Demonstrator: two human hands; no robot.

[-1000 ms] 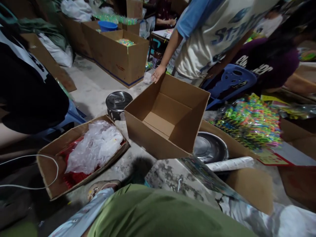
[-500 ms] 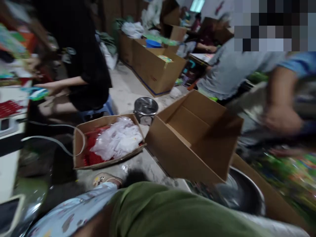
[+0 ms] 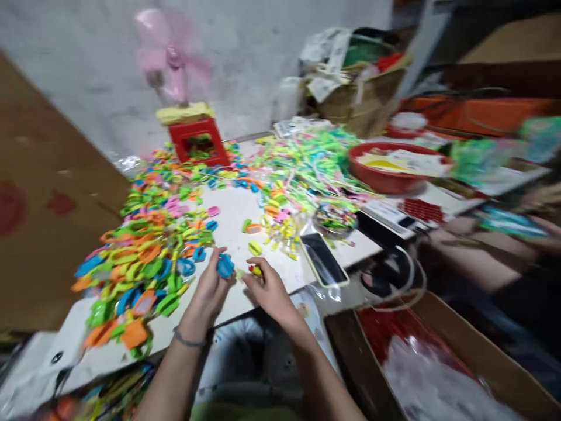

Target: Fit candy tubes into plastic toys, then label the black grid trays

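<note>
My left hand (image 3: 211, 285) is closed around a blue plastic piece (image 3: 225, 266) above the white table (image 3: 234, 213). Close beside it, my right hand (image 3: 272, 290) pinches a small yellow piece with a red end (image 3: 255, 270). A pale bit (image 3: 239, 274) shows between the two hands, too blurred to name. To the left spreads a heap of orange, green and blue plastic pieces (image 3: 149, 251). Small yellow pieces (image 3: 284, 234) lie beyond my right hand, and a lone yellow-green piece (image 3: 255, 248) rests just ahead of it.
A phone (image 3: 324, 259) lies right of my hands. Behind are a pink fan (image 3: 175, 55) on a red stand, green strips (image 3: 319, 152) and a red basin (image 3: 381, 178). A cardboard box (image 3: 495, 333) stands low right; another person's hand (image 3: 546, 225) is at far right.
The view has swung from the floor and cardboard boxes to the table. Both my hands have come into view, each with a small plastic piece.
</note>
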